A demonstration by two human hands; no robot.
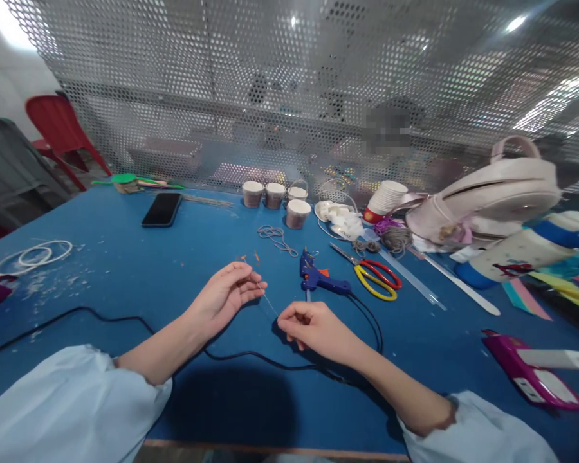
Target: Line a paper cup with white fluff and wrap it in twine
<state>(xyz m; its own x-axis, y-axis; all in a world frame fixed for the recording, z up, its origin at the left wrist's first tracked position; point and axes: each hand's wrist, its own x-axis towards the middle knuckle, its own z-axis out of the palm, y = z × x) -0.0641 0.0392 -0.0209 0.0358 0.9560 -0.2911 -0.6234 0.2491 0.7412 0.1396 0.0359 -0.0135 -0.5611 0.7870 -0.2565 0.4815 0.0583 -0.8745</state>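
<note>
My left hand is raised over the middle of the blue table, its thumb and fingertips pinched together. From there a thin, pale strand runs down to my right hand, whose thumb and forefinger grip its other end. Whether the strand is thread or glue I cannot make out. Tiny orange bits lie just beyond the left fingertips. Closest to my right hand is a blue glue gun lying on its side. To its right rest scissors with red and yellow handles.
Small paper cups and a grey cord lie farther back. A phone is at left, near white looped wire. A black cable crosses in front. At right are a bag, a bottle and a purple power strip.
</note>
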